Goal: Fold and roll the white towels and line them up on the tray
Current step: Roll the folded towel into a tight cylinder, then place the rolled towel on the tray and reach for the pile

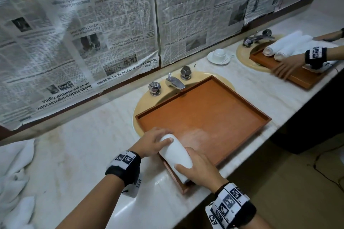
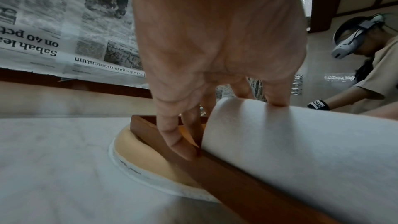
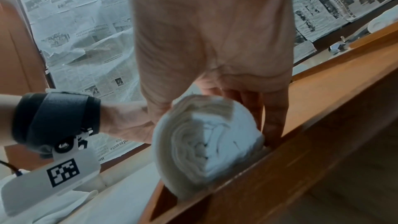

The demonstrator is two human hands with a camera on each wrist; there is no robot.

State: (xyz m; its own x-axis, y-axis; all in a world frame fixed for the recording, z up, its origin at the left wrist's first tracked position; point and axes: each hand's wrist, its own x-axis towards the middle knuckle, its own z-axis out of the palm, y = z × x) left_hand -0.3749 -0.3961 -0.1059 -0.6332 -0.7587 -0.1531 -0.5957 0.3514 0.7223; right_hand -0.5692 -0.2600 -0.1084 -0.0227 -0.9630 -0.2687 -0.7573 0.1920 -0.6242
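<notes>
A rolled white towel (image 1: 176, 154) lies along the near left rim inside the brown wooden tray (image 1: 204, 113), which sits over a sink. My left hand (image 1: 158, 141) grips the roll's far end; in the left wrist view its fingers (image 2: 176, 139) reach down beside the towel (image 2: 290, 142) against the tray rim (image 2: 226, 176). My right hand (image 1: 195, 167) grips the near end. The right wrist view shows the towel's spiral end (image 3: 206, 142) in the tray corner (image 3: 280, 168), with fingers (image 3: 273, 117) behind it. The rest of the tray floor is bare.
Loose white towels (image 1: 13, 169) are heaped on the marble counter at the far left. Chrome taps (image 1: 175, 82) stand behind the tray. To the right are a cup and saucer (image 1: 219, 55) and another person's hand (image 1: 288, 67) on a second tray with rolled towels (image 1: 286, 46).
</notes>
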